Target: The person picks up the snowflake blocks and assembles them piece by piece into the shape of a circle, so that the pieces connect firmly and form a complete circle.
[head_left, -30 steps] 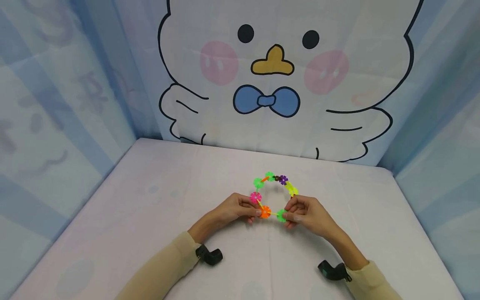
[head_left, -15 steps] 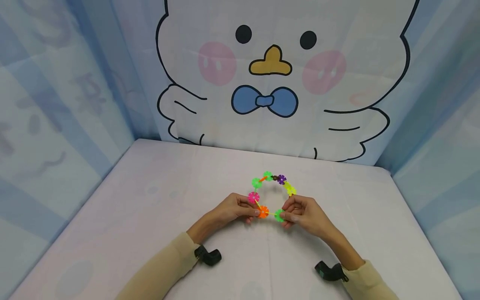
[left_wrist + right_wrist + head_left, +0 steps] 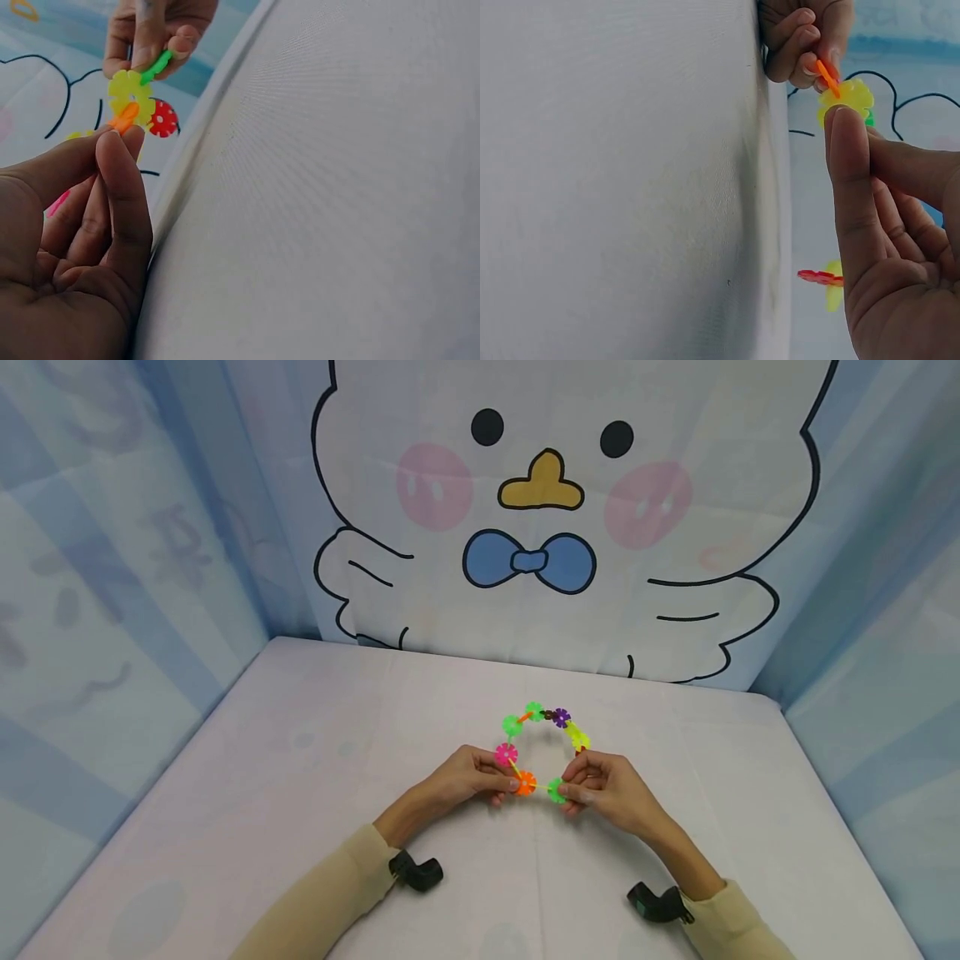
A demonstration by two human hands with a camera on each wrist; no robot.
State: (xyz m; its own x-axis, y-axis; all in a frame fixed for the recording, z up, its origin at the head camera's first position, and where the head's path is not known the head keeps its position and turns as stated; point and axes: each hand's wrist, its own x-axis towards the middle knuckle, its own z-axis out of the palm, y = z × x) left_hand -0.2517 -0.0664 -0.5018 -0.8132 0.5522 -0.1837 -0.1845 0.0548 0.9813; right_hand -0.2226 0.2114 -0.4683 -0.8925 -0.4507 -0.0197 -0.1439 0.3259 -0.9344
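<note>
A ring of linked plastic snowflake discs (image 3: pixel 512 725) is held up between both hands. My left hand (image 3: pixel 465 777) pinches an orange snowflake disc (image 3: pixel 527 783) at the near left of the ring. Thumb and fingers of my right hand (image 3: pixel 615 792) pinch a green snowflake disc (image 3: pixel 556 790) at the near right. A yellow snowflake disc (image 3: pixel 129 94) links the orange and green ones, face-on in the left wrist view. Pink (image 3: pixel 506 753), purple (image 3: pixel 562 718) and yellow discs follow round the ring. A red snowflake disc (image 3: pixel 163 118) sits near my right fingers, partly hidden in the head view.
A white cloth-covered table (image 3: pixel 337 710) lies beneath the hands. Behind it hangs a backdrop (image 3: pixel 540 627) with a cartoon bird, and blue patterned curtains (image 3: pixel 112 610) stand at the sides. A black wrist camera (image 3: pixel 416 870) is on the left wrist, another (image 3: pixel 660 903) on the right.
Both hands keep their hold on the same discs. The ring and the right hand have shifted very slightly left in the head view, whose whole picture has also moved a little.
</note>
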